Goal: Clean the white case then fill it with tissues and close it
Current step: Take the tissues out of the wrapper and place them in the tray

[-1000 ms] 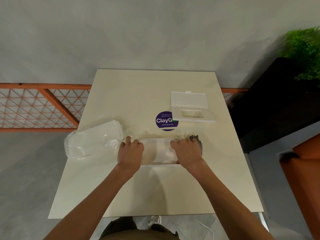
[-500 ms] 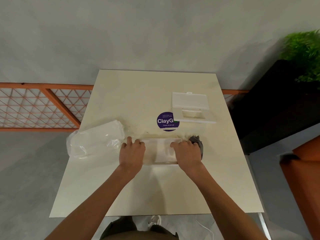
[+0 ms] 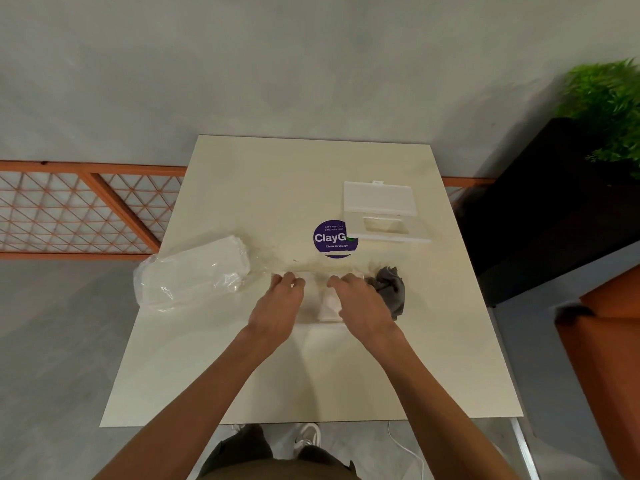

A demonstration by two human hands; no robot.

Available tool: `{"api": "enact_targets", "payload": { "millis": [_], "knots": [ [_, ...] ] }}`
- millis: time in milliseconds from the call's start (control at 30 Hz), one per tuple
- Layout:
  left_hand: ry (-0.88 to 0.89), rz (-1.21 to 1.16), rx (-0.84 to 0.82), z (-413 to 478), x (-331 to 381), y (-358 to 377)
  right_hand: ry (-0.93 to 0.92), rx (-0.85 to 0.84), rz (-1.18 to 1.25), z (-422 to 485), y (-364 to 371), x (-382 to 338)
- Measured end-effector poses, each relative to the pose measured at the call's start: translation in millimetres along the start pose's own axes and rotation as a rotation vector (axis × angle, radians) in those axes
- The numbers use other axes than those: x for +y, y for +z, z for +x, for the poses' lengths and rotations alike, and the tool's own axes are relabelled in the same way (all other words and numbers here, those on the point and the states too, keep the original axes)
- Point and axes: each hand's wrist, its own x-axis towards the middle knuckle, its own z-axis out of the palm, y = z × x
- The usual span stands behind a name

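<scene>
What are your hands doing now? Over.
Left hand and right hand pressing tissues into white rectangular plastic case. White lid off. Crumpled grey cloth alongside, clear.

White case lid [image 3: 379, 211], grey cloth [image 3: 391, 289], purple sticker [image 3: 330, 239].

On the table [image 3: 311, 375] we list: case base [image 3: 323, 299] at centre, under both hands; left hand [image 3: 277, 306] on its left part, right hand [image 3: 360, 303] on its right. Tissue pack [image 3: 194, 271] lies left of it, cloth [image 3: 391, 289] just right. Behind it we find a sticker [image 3: 329, 239]; the lid [image 3: 381, 211] lies right of that, overlapping its edge.
</scene>
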Motion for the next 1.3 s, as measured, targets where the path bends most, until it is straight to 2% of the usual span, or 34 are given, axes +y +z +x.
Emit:
{"api": "enact_targets", "payload": {
  "millis": [133, 267, 367, 433, 533, 633, 733, 800, 933, 1067, 1200, 1300],
  "knots": [
    [0.068, 0.138, -0.03, 10, -4, 8, -0.006, -0.079, 0.028, 6, 9, 4],
    [0.076, 0.103, -0.078, 18, -4, 8, -0.058, 0.015, 0.035, 9, 15, 4],
    [0.072, 0.125, -0.147, 19, -2, 10, -0.058, -0.028, -0.067, 13, 18, 2],
    [0.052, 0.057, -0.192, 20, -2, 11, -0.059, -0.045, -0.142, 13, 16, -3],
    [0.089, 0.066, -0.167, 20, -3, 17, -0.021, -0.098, -0.075, 11, 10, -5],
    [0.035, -0.132, -0.071, 12, -7, 15, -0.004, -0.083, 0.047, 10, 6, 0],
    [-0.027, -0.453, 0.138, -3, -17, 3, 0.087, -0.012, 0.176, 5, 1, -2],
    [-0.064, -0.575, 0.258, -10, -29, -5, 0.14, 0.068, 0.286, 6, -5, -10],
    [-0.137, -0.599, 0.423, -12, -67, -15, 0.159, 0.235, 0.574, 22, -13, -36],
    [-0.233, -0.564, 0.434, -3, -116, -18, 0.089, 0.289, 0.729, 61, -22, -74],
    [-0.272, -0.555, 0.416, 7, -158, -15, 0.056, 0.214, 0.711, 112, -23, -112],
    [-0.214, -0.515, 0.42, 14, -182, -15, -0.002, 0.045, 0.662, 142, -25, -140]
  ]
}}
